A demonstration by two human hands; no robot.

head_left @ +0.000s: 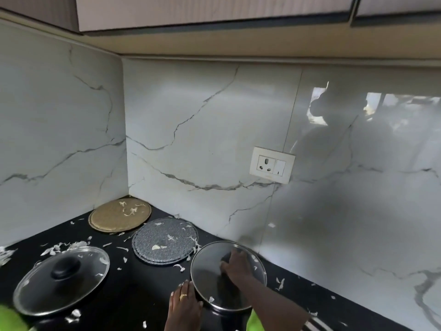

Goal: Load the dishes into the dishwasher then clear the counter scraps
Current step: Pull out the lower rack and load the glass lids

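Observation:
A glass lid (214, 290) with a steel rim lies on the black counter (148, 290) near the front. My right hand (235, 265) reaches over it and grips the dark knob at its centre. My left hand (185, 299), wearing a ring, rests with straight fingers against the lid's left rim. A second glass lid (31, 292) with a black knob lies at the front left. Behind are a speckled grey round plate (164, 241) and a gold round plate (112, 217) in the corner. Pale vegetable scraps (57, 248) are scattered over the counter and both plates.
Glossy marble walls meet in a corner behind the plates. A white socket and switch (272, 164) sits on the back wall. Wall cabinets hang overhead. The counter runs on to the right with a few scraps (280, 283).

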